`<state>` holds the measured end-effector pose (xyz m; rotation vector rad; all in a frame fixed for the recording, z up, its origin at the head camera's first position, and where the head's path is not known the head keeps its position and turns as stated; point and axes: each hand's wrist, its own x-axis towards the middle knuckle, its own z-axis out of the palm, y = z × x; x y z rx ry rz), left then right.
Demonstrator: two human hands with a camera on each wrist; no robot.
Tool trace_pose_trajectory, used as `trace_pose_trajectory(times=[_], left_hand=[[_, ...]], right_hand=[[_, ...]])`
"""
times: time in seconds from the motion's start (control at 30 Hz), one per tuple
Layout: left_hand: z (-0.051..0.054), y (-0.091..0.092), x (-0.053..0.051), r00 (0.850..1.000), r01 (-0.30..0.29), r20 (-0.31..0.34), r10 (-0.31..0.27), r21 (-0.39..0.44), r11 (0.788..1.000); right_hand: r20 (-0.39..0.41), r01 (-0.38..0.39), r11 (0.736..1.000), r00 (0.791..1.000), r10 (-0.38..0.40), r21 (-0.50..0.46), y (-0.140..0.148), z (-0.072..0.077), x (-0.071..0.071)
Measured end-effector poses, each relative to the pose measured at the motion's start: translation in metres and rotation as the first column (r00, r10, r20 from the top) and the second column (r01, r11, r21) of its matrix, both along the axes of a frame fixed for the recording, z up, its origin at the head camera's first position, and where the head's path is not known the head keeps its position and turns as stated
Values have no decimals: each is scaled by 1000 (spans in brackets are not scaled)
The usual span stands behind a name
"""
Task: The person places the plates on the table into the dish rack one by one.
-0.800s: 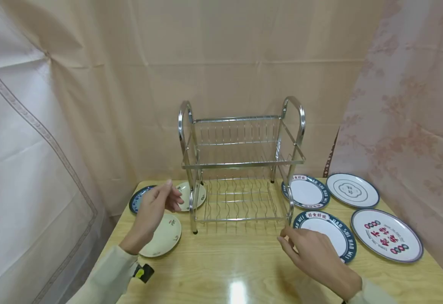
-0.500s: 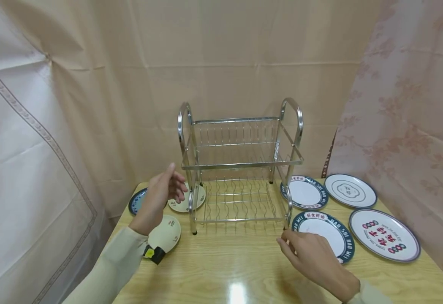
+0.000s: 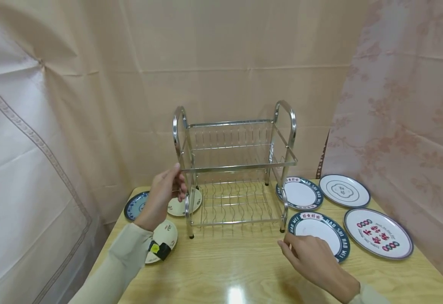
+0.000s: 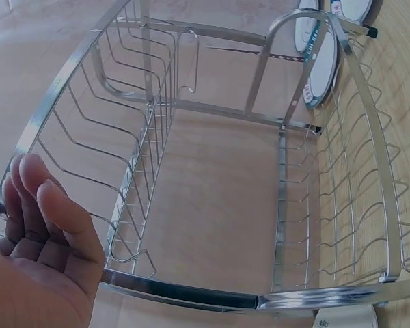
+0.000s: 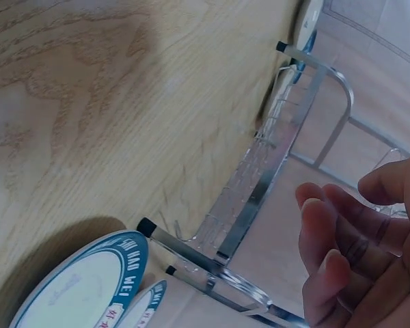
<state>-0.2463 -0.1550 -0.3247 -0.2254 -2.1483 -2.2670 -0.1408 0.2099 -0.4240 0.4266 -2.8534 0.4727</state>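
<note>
A two-tier metal dish rack (image 3: 236,169) stands upright on the table. My left hand (image 3: 162,192) is at the front left corner of its upper shelf; the left wrist view shows the rail (image 4: 51,96) running in between thumb and fingers (image 4: 68,212), which pinch it. My right hand (image 3: 312,257) holds nothing, its fingers loosely bent, in front of the rack's right leg and over the near edge of a blue-rimmed plate (image 3: 316,228). In the right wrist view the right fingers (image 5: 321,273) are apart from the rack.
To the rack's right are another blue-rimmed plate (image 3: 301,194), a plate with a grey emblem (image 3: 344,191) and one with red lettering (image 3: 379,233). On the left lie a blue patterned plate (image 3: 135,204) and two cream plates (image 3: 168,231), partly hidden. Curtains (image 3: 221,50) hang behind the wooden table (image 3: 221,261).
My left hand has moved up and toward the rack, reaching the upper shelf's front left corner. The right hand has stayed nearly in place. The head view has shifted slightly.
</note>
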Motion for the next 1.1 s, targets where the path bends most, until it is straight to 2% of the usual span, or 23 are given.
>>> trace_pose_trajectory(times=[0.13,0.27,0.6,0.83,1.1], left_hand=[[-1,1,-3,1000,-9,8,9,19,1000],[0,1,-5,1000,-16,7,16,-4,1000],[-5,-2,-9,999,28,-19,-29,-13,1000],[-4,-1,-5,1000,26,-12,-25,26,999],[-4,0,-6,999,44,-18,-44,14,999]], right_hand=[[16,-3,1000,1000,3,-6,1,-1,-2],[-1,4,1000,1000,-4,5,4,-5,-5],[-40,59,998,998,-58,23,23,-9,-10],[-58,87,995,995,-84,41,45,-14,-11],[-76,153,988,986,-151,28,76,-20,-13]])
